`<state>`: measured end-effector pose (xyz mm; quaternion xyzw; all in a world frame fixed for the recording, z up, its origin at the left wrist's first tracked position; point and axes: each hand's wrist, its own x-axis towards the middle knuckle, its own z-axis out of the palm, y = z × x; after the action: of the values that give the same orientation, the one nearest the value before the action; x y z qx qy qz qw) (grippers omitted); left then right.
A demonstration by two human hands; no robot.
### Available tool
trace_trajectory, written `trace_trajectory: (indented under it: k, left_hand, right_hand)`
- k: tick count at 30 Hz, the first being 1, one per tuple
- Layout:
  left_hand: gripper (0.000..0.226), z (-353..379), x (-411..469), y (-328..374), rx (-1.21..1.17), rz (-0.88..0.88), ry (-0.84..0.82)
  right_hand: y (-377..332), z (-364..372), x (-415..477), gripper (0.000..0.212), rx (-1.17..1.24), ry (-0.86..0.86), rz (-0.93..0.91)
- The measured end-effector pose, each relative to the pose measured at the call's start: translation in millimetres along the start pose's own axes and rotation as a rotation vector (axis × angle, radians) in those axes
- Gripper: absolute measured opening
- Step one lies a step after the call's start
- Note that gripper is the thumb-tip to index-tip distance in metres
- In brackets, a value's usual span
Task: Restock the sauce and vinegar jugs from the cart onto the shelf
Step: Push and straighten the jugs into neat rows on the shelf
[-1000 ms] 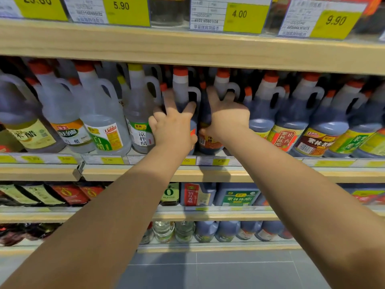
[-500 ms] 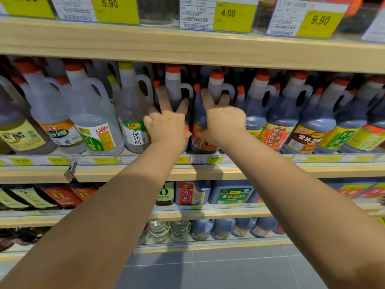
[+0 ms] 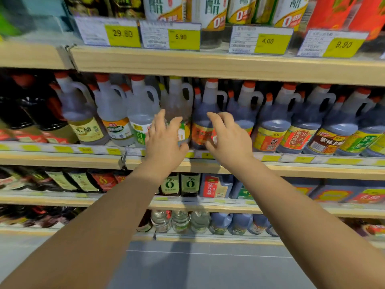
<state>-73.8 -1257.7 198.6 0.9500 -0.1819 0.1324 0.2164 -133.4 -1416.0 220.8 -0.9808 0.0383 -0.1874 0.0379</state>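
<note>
Stock row: the handled plastic jugs (image 3: 275,122) stand shoulder to shoulder along the light wooden shelf (image 3: 291,171), bases just behind its front price rail. The upper wooden board (image 3: 229,67) sits close above their caps, leaving little headroom. Open room lies only on the aisle side, over the grey tiled floor (image 3: 208,268).

Yellow price tags (image 3: 267,41) on the upper board read 29.80, 5.90, 4.00 and 9.90.

The clear yellow-capped jug (image 3: 177,101) and the dark red-capped jug (image 3: 203,113) stand side by side in mid-row. Both are upright, long axis vertical, caps up, handles to the right, labels facing the aisle. Their label text is blurred and partly covered.

The left hand (image 3: 164,142) is in front of the clear jug's label, fingers straight and spread, grasping nothing. The right hand (image 3: 229,140) is in front of the dark jug, fingers loosely bent, closed on nothing. Contact with either jug cannot be confirmed.
</note>
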Motion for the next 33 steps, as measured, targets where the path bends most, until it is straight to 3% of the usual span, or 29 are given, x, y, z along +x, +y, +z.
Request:
trace_trajectory:
  k: [8,13,16,20,24,29,33]
  left_hand:
    - [0.085,-32,-6,-57,0.071,-0.055,-0.008]
    - [0.066,-33,31,-64,0.162,-0.025,0.031]
    - [0.054,-28,44,-68,0.214,-0.03,0.045]
    - [0.053,-23,54,-72,0.254,-0.036,-0.038]
    - [0.057,-23,66,-70,0.312,-0.044,-0.149]
    - [0.053,-21,67,-70,0.356,-0.018,-0.136]
    - [0.064,-23,74,-71,0.377,-0.015,-0.159]
  right_hand:
    - [-68,17,23,0.076,0.042,-0.025,-0.046]
    - [-77,29,66,0.064,0.0,-0.037,0.035]
    - [-81,36,84,0.071,-0.026,-0.075,0.07]
    - [-83,41,101,0.05,-0.077,-0.119,0.112]
    - [-86,42,109,0.068,-0.132,-0.135,0.175]
    - [-86,40,111,0.089,-0.106,-0.142,0.181]
    - [-90,34,108,0.081,-0.08,-0.099,0.185]
